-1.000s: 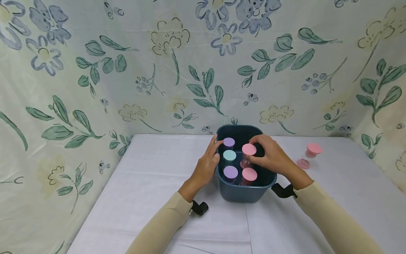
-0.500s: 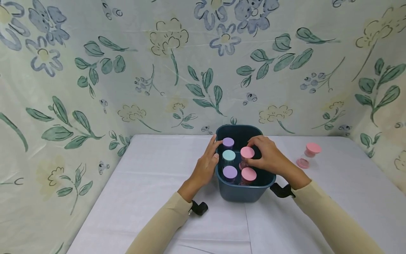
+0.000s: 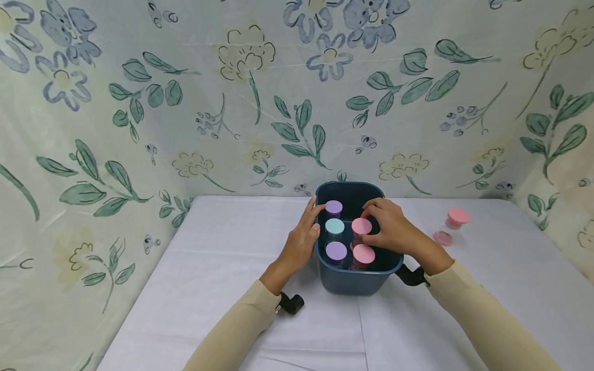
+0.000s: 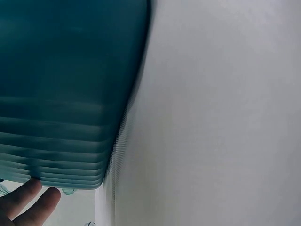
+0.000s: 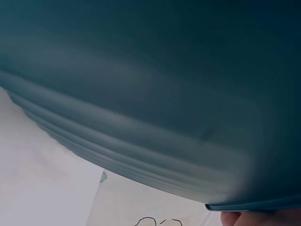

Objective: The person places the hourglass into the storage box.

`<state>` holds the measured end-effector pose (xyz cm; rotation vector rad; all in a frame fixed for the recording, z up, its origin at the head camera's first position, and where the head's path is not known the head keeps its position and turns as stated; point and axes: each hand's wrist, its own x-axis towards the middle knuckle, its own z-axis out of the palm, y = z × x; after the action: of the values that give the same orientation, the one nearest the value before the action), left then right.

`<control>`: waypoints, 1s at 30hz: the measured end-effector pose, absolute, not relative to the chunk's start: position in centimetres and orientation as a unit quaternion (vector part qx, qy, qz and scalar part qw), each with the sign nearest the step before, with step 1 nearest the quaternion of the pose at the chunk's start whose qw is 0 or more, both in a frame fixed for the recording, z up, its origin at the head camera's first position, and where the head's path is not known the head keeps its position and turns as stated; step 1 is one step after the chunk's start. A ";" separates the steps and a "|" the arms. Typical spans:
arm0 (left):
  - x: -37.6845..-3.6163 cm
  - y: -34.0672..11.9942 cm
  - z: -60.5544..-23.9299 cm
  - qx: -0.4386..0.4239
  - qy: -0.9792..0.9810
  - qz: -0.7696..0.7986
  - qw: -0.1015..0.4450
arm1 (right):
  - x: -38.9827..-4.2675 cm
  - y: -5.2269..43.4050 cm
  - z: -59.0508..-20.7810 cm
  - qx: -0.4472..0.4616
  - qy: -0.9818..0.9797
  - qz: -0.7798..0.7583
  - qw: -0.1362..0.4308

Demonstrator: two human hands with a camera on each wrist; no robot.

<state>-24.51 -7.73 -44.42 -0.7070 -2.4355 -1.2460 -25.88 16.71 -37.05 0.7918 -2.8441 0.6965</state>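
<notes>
Inside the dark teal bin (image 3: 355, 281), the pink-lidded jar (image 3: 361, 226) sits lower than a second ago, the right hand (image 3: 389, 229) apparently still pinching it beside the teal-lidded jar (image 3: 334, 226). Left hand (image 3: 301, 239) rests flat, fingers straight, against the bin's side.

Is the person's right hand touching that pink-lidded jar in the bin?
Touching: the head view shows the right hand with fingers curled round the pink-lidded jar inside the blue bin.

Even, soft, bright lighting with faint shadows in the head view; both wrist views are blurred, showing the bin (image 4: 61, 89) streaked and out of focus.
</notes>
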 end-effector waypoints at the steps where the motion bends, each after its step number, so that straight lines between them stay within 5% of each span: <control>1: -24.5 -7.7 -44.4 -0.248 -0.851 -0.436 0.158 | -25.9 16.7 -37.0 0.262 -0.936 0.227 0.054; 30: -24.6 -7.6 -44.5 -0.248 -0.852 -0.432 0.162 | -26.0 16.7 -37.0 0.288 -0.937 0.192 0.051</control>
<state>-24.61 -7.64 -44.49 -0.7072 -2.4309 -1.2344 -25.99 16.73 -37.00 0.8751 -2.8515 0.5840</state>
